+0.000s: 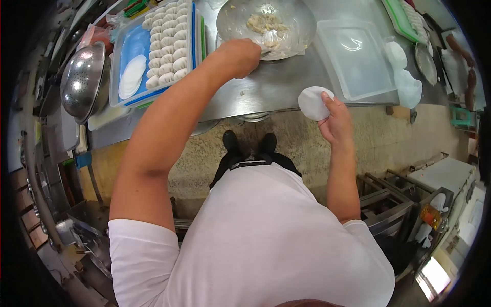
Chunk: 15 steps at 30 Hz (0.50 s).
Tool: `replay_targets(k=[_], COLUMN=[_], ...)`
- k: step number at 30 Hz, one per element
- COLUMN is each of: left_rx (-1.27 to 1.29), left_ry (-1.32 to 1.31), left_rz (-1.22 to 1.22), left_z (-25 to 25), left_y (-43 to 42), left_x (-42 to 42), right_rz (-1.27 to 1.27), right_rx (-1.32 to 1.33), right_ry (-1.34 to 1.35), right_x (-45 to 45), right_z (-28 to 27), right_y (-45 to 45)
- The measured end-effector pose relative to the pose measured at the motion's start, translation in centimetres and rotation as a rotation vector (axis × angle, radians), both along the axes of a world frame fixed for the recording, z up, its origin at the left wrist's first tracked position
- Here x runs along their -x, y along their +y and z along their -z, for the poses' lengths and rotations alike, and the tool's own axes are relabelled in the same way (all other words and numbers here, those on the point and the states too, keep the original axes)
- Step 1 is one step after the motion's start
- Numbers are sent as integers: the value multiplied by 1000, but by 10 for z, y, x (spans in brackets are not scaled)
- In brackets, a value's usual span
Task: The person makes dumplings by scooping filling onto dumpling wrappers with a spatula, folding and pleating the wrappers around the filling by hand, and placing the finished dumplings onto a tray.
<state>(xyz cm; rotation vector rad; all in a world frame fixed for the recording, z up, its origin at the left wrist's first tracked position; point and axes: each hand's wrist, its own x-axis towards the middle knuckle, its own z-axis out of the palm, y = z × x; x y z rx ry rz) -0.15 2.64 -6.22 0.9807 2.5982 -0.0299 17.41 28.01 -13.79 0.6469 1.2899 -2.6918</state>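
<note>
My left hand (240, 57) is closed at the near left rim of a wide metal bowl (225, 23), on a thin utensil that is mostly hidden. Pale filling (266, 24) lies in the bowl. Over the table's front edge, my right hand (337, 120) holds a round white wrapper (313, 103), with the thumb on top of it. To the left, a blue-lined tray (134, 43) carries rows of white dumplings (166, 59) and a small pile of flat round wrappers (132, 77).
A translucent plastic lid or tray (353, 61) lies on the metal table (286, 84) right of the bowl. Further right are white bags (408, 88) and a green-edged tray (401, 23). A perforated metal colander (84, 79) stands far left. Metal racks (383, 202) are at the lower right.
</note>
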Motion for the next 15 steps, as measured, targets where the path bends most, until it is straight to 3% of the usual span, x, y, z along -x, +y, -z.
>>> replay_targets(k=[13, 15], left_rx=[37, -112], left_ry=[-140, -90], left_rz=[-171, -189], left_z=[-25, -22], left_y=[-21, -34], left_x=[-86, -89], right_rz=[-140, -142], right_rx=[129, 119], right_ry=[35, 6], right_x=[-9, -9], right_z=[14, 14], right_y=[-14, -18])
